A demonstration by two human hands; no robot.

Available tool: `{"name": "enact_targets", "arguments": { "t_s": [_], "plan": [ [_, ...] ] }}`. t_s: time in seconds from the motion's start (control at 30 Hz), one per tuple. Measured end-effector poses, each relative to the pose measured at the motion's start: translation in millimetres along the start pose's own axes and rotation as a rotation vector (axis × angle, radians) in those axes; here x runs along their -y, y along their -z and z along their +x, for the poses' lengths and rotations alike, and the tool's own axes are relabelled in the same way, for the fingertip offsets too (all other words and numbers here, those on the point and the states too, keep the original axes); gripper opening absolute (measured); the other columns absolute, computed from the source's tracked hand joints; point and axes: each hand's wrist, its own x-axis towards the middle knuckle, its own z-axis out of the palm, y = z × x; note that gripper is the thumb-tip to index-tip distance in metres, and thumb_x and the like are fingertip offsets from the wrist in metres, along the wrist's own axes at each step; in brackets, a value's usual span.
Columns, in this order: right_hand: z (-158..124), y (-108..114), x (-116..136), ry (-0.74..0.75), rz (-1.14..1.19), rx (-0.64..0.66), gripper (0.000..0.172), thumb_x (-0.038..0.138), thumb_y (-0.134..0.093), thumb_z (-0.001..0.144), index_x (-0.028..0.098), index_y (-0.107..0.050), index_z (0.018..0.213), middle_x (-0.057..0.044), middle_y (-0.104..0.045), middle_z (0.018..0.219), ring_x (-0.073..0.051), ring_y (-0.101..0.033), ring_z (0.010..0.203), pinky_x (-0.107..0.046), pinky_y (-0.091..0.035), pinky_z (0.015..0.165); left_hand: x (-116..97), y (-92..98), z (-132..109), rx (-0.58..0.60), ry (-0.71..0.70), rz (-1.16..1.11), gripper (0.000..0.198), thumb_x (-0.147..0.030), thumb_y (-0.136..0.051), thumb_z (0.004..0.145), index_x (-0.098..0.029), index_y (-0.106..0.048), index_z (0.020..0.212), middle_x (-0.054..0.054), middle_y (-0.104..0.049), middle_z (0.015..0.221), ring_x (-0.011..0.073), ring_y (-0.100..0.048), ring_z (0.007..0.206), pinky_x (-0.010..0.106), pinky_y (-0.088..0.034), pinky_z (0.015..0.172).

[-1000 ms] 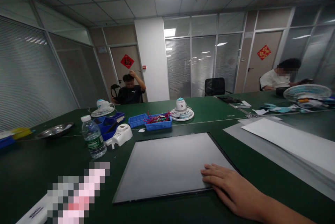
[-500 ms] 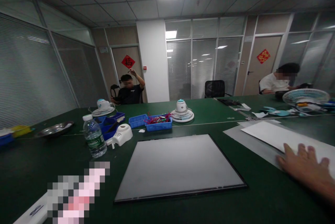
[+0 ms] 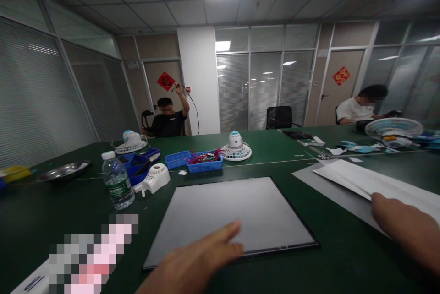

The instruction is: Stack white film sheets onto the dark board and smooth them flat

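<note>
A grey board [image 3: 237,214] with a dark rim lies flat on the green table [image 3: 41,220] in front of me. My left hand [image 3: 195,259] reaches in from the bottom, fingers stretched out together over the board's near edge, holding nothing. To the right lies a stack of white sheets [image 3: 374,182] on a larger grey sheet [image 3: 319,182]. My right hand [image 3: 404,227] is on the near edge of the top white sheet. Its thumb is on top, its fingers are tucked out of sight, and that edge looks slightly raised.
A water bottle [image 3: 117,184], a white fan part [image 3: 154,178], blue trays [image 3: 192,160] with red bits, small fans [image 3: 235,147] and a metal dish [image 3: 63,171] stand further back. A blurred-out object lies bottom left. Two people sit at the far side.
My left hand has come into view over the board's near edge. My right hand went from the board to the white sheets, first lying flat, now with fingers tucked at the sheet's edge.
</note>
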Motion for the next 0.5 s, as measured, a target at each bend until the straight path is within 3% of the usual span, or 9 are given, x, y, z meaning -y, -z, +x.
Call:
{"name": "enact_targets", "arguments": {
  "t_s": [0.13, 0.23, 0.27, 0.37, 0.5],
  "plan": [
    [-27, 24, 54, 0.141, -0.039, -0.067, 0.028, 0.020, -0.041, 0.091, 0.020, -0.066, 0.103, -0.020, -0.072, 0.087, -0.032, -0.069, 0.074, -0.044, -0.050, 0.062, 32, 12.7, 31, -0.106, 0.204, -0.038, 0.042, -0.046, -0.040, 0.100, -0.028, -0.066, 0.129, 0.000, -0.074, 0.129, 0.0230, -0.070, 0.117, 0.038, -0.054, 0.105],
    [-57, 32, 118, 0.406, 0.007, -0.184, 0.047, 0.010, -0.044, 0.083, 0.019, -0.064, 0.125, -0.020, -0.075, 0.115, -0.034, -0.073, 0.096, -0.047, -0.057, 0.079, 61, 21.2, 35, -0.221, 0.399, -0.016, 0.051, -0.048, -0.039, 0.096, -0.020, -0.068, 0.127, 0.005, -0.078, 0.119, 0.0279, -0.072, 0.113, 0.042, -0.057, 0.101],
    [-67, 31, 141, 0.551, 0.037, -0.250, 0.052, 0.008, -0.043, 0.082, 0.017, -0.063, 0.129, -0.020, -0.072, 0.123, -0.036, -0.072, 0.103, -0.049, -0.058, 0.083, 70, 23.5, 33, -0.256, 0.453, 0.000, 0.052, -0.050, -0.043, 0.092, -0.021, -0.070, 0.126, 0.005, -0.079, 0.117, 0.0303, -0.072, 0.113, 0.045, -0.057, 0.101],
    [-96, 19, 200, 0.750, 0.061, -0.276, 0.058, 0.004, -0.045, 0.081, 0.022, -0.062, 0.133, -0.011, -0.069, 0.133, -0.030, -0.070, 0.113, -0.042, -0.059, 0.091, 89, 27.4, 26, -0.320, 0.559, 0.029, 0.046, -0.052, -0.052, 0.081, -0.028, -0.080, 0.108, 0.002, -0.079, 0.116, 0.0365, -0.070, 0.116, 0.053, -0.053, 0.103],
    [-117, 4, 236, 0.946, 0.092, -0.217, 0.059, 0.001, -0.052, 0.080, 0.021, -0.063, 0.135, -0.009, -0.066, 0.137, -0.032, -0.068, 0.118, -0.043, -0.061, 0.091, 98, 26.2, 21, -0.339, 0.625, -0.001, 0.032, -0.050, -0.058, 0.073, -0.031, -0.083, 0.081, 0.000, -0.081, 0.109, 0.0387, -0.071, 0.113, 0.054, -0.054, 0.101]
  ]
}}
